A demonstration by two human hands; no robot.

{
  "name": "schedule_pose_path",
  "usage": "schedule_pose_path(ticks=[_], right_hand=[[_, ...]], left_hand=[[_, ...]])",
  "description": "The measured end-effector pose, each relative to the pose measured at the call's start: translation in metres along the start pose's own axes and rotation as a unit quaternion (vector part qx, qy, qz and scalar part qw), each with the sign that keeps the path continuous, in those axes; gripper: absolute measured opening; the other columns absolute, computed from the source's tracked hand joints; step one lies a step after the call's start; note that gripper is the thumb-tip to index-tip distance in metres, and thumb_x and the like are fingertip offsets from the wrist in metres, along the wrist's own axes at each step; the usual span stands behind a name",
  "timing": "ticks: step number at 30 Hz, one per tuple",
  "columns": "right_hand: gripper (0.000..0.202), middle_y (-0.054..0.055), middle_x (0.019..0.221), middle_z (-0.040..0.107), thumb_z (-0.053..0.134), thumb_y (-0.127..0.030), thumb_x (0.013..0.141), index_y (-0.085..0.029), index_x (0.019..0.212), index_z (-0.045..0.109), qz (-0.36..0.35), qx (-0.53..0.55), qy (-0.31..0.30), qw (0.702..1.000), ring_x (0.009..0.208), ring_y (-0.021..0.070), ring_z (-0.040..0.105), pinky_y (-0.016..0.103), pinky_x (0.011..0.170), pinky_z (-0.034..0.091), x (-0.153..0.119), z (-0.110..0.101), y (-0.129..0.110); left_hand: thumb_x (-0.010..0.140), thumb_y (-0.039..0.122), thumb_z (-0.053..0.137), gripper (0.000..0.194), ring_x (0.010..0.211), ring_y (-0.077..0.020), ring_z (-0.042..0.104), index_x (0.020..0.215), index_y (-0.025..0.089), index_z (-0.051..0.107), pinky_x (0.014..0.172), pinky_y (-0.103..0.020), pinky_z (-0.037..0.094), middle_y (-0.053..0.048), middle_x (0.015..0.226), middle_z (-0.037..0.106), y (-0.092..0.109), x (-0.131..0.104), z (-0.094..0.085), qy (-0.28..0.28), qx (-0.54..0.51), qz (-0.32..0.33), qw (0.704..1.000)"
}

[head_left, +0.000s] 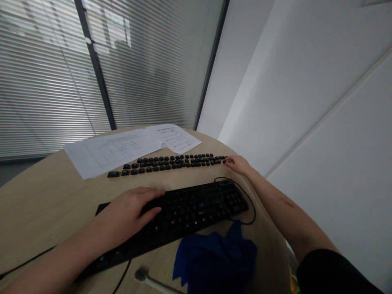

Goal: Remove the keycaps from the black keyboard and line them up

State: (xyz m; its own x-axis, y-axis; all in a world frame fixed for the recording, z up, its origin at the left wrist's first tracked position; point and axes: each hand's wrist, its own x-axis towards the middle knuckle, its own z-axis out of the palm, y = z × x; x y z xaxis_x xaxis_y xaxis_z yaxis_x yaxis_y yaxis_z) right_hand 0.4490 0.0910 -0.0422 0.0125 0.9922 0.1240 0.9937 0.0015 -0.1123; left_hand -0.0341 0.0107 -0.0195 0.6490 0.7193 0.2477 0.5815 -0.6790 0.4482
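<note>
A black keyboard (196, 210) lies at a slant on the round table. My left hand (131, 212) rests across its left part, fingers stretched out and thumb apart, covering some keys. Beyond the keyboard, loose black keycaps (162, 166) are set out in rows. At the right end of those rows is my right hand (237, 164), its fingertips pinched together on a keycap there; the fingers partly hide it.
White printed sheets (122, 149) lie behind the keycaps. A crumpled blue cloth (217, 259) and a brush (147, 277) are at the near edge. A black cable (253, 204) loops around the keyboard's right end. A white wall (306, 102) stands close on the right.
</note>
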Motion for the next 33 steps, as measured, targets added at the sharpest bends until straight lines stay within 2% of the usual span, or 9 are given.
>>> schedule_pose_path(ticks=[10,15,21,24,26,28,29,31,33], right_hand=[[0.031,0.01,0.112,0.081,0.066,-0.029,0.099,-0.018,0.126,0.077,-0.018,0.028,0.03,0.999,0.099,0.0222,0.072,0.029,0.09,0.051,0.002,0.011,0.0],[0.039,0.008,0.103,0.081,0.069,-0.028,0.095,-0.018,0.132,0.073,-0.015,0.053,0.063,0.996,0.091,0.0217,0.071,0.03,0.087,0.052,-0.003,0.013,-0.002],[0.031,0.013,0.106,0.079,0.055,-0.037,0.1,-0.018,0.109,0.078,-0.005,0.118,0.153,0.981,0.1,0.0257,0.07,0.036,0.092,0.052,-0.019,-0.003,0.0],[0.052,0.012,0.097,0.077,0.03,-0.044,0.106,-0.018,0.099,0.074,0.026,0.181,0.201,0.962,0.092,0.0252,0.071,0.038,0.085,0.056,-0.041,-0.019,-0.002],[0.06,0.008,0.085,0.073,0.021,-0.051,0.106,-0.02,0.092,0.071,0.051,0.297,0.228,0.926,0.079,0.0225,0.071,0.035,0.075,0.057,-0.064,-0.029,-0.008],[0.059,0.005,0.076,0.07,0.029,-0.061,0.103,-0.022,0.083,0.068,0.066,0.422,0.247,0.87,0.072,0.0199,0.069,0.031,0.069,0.056,-0.091,-0.039,-0.021],[0.059,0.003,0.07,0.066,0.032,-0.064,0.102,-0.022,0.081,0.068,0.072,0.446,0.247,0.857,0.065,0.0182,0.066,0.03,0.065,0.055,-0.105,-0.044,-0.03],[0.059,-0.003,0.053,0.052,0.036,-0.068,0.101,-0.022,0.083,0.07,0.089,0.47,0.208,0.853,0.049,0.0158,0.055,0.029,0.056,0.051,-0.13,-0.051,-0.048],[0.055,-0.005,0.048,0.048,0.043,-0.069,0.098,-0.022,0.081,0.067,0.11,0.483,0.196,0.846,0.045,0.0144,0.051,0.028,0.051,0.048,-0.148,-0.054,-0.063]], left_hand=[[0.093,0.038,0.06,0.035,0.104,-0.0313,0.076,0.118,0.025,0.079,0.098,-0.051,0.059,-0.011,0.114,0.081,0.001,-0.001,0.001,-0.009,-0.015,0.0,1.0],[0.094,0.04,0.059,0.034,0.103,-0.0304,0.076,0.117,0.026,0.079,0.096,-0.049,0.06,-0.01,0.114,0.081,0.004,-0.001,0.0,-0.015,-0.022,0.004,1.0],[0.095,0.039,0.056,0.036,0.107,-0.0305,0.075,0.119,0.024,0.078,0.099,-0.049,0.059,-0.011,0.117,0.08,0.003,0.001,-0.001,-0.029,-0.003,0.008,1.0],[0.096,0.04,0.056,0.036,0.108,-0.0299,0.075,0.12,0.024,0.077,0.1,-0.049,0.058,-0.01,0.119,0.079,0.002,0.001,0.001,-0.032,0.002,0.019,0.999],[0.096,0.042,0.056,0.037,0.108,-0.0299,0.074,0.121,0.025,0.077,0.101,-0.049,0.058,-0.01,0.119,0.079,0.0,0.0,0.003,-0.024,0.004,0.024,0.999],[0.096,0.047,0.056,0.038,0.108,-0.0303,0.074,0.121,0.026,0.077,0.101,-0.05,0.058,-0.009,0.118,0.079,-0.003,0.0,0.005,-0.018,0.006,0.028,0.999],[0.096,0.048,0.056,0.04,0.108,-0.0305,0.074,0.122,0.027,0.077,0.102,-0.05,0.058,-0.009,0.118,0.079,-0.004,0.0,0.006,-0.019,0.007,0.03,0.999],[0.095,0.052,0.056,0.042,0.111,-0.0315,0.073,0.122,0.026,0.077,0.103,-0.051,0.058,-0.01,0.121,0.078,-0.007,0.0,0.009,-0.024,0.01,0.033,0.999],[0.095,0.054,0.056,0.044,0.117,-0.0329,0.071,0.121,0.026,0.077,0.106,-0.053,0.056,-0.011,0.128,0.076,-0.009,0.001,0.011,-0.023,0.016,0.035,0.999]])
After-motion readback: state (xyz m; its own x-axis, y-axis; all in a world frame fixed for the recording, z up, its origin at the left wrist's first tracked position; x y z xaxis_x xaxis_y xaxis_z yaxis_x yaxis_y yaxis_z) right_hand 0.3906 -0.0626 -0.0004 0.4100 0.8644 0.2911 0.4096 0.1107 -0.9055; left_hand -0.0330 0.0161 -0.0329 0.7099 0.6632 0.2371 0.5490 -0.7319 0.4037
